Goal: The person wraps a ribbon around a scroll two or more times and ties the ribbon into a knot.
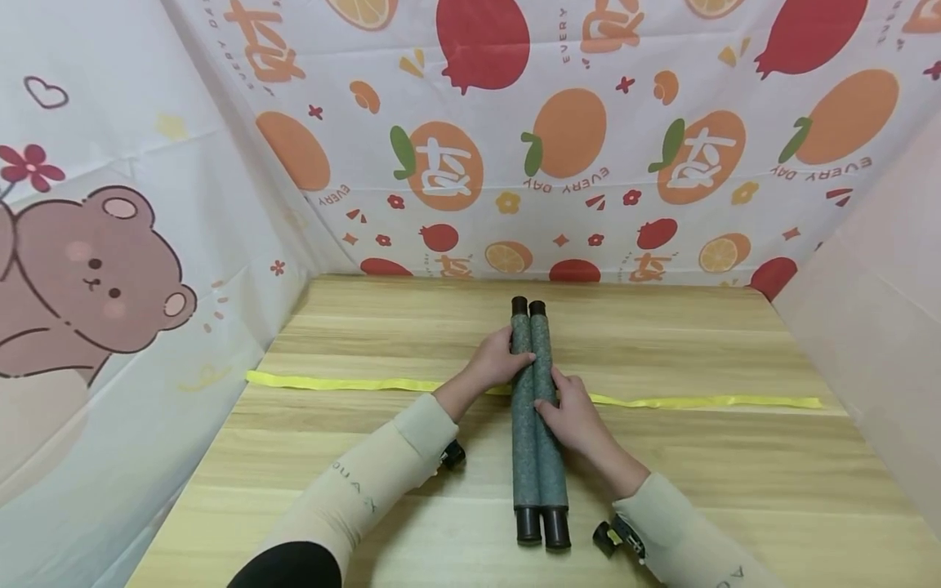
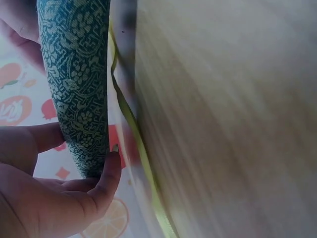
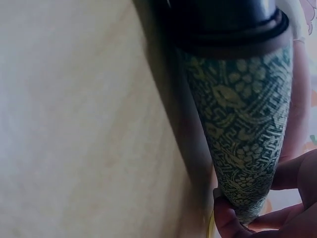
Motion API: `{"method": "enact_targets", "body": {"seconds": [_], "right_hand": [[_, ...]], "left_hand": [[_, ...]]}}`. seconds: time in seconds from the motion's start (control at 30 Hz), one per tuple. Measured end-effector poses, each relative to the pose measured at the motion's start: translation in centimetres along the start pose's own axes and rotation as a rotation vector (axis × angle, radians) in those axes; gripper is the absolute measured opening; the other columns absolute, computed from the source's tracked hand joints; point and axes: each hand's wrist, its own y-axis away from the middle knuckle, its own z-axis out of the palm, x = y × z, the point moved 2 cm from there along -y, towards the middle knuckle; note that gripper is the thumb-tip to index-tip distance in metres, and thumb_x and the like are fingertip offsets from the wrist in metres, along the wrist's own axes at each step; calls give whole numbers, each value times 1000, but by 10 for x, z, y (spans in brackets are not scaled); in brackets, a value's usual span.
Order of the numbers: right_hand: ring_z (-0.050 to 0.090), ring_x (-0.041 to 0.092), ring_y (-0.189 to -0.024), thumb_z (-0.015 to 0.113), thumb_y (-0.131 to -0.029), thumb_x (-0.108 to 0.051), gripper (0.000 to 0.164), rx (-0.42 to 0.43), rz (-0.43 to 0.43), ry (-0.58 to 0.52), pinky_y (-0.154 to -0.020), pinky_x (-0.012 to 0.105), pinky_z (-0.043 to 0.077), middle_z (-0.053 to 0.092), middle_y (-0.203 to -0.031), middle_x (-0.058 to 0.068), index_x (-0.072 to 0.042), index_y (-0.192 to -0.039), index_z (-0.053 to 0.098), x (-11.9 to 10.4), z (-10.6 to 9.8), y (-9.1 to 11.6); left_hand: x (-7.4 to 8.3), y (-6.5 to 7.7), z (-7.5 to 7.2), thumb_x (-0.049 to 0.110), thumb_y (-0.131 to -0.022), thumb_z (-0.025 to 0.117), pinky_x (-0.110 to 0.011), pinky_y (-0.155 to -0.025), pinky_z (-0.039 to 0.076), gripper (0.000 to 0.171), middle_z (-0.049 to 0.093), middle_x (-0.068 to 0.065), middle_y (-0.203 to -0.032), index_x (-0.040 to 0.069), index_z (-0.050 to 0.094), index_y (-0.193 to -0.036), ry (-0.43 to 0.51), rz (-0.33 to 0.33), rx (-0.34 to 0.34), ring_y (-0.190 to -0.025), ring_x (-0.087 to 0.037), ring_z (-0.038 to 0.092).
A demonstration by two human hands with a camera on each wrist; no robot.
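Observation:
A hanging scroll (image 1: 524, 449), rolled from both sides into two parallel rolls, is held lengthwise over the middle of the table. Its backing is green brocade (image 2: 77, 74) with a pale flower pattern, and dark knobs (image 1: 528, 525) cap the ends. My left hand (image 1: 500, 359) grips the left roll near the far end, thumb across the top. Lower down, my right hand (image 1: 576, 415) holds the right roll from its outer side, with fingers curled beneath the brocade (image 3: 242, 114) in the right wrist view. A yellow ribbon (image 1: 345, 383) passes crosswise below the scroll.
The wooden table (image 1: 353, 490) ends at a back curtain (image 1: 500, 163) printed with fruit. On the left hangs a white cloth with a bear print (image 1: 103, 269). Small black cameras (image 1: 607, 539) are strapped at both wrists.

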Motion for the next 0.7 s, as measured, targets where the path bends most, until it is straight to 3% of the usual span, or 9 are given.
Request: {"method": "enact_targets", "body": {"seconds": [0.23,0.53,0.7], "right_hand": [[53,29,-98,60,-95,-17,68,-37,19,1,-87,47,49,47,-123,29,10,-149,29,3,2,-1],[53,29,-98,63,-93,-19,67,-53,14,69,-88,47,48,51,-121,28,11,-146,35,5,2,-2],[54,28,-98,66,-92,-23,70,-50,47,36,-85,45,49,46,-128,28,9,-147,35,9,1,-4]], "left_hand": [[-3,-2,2,26,-95,66,-37,-83,54,47,64,-19,-120,-4,53,-130,-76,-10,-23,-103,-26,63],[-7,-2,4,33,-93,69,-34,-69,50,41,66,-15,-104,-2,59,-112,-241,5,-32,-84,-22,61],[-7,-1,1,39,-94,67,-38,-72,52,45,66,-15,-108,0,59,-115,-270,-17,-61,-89,-26,64]]}}
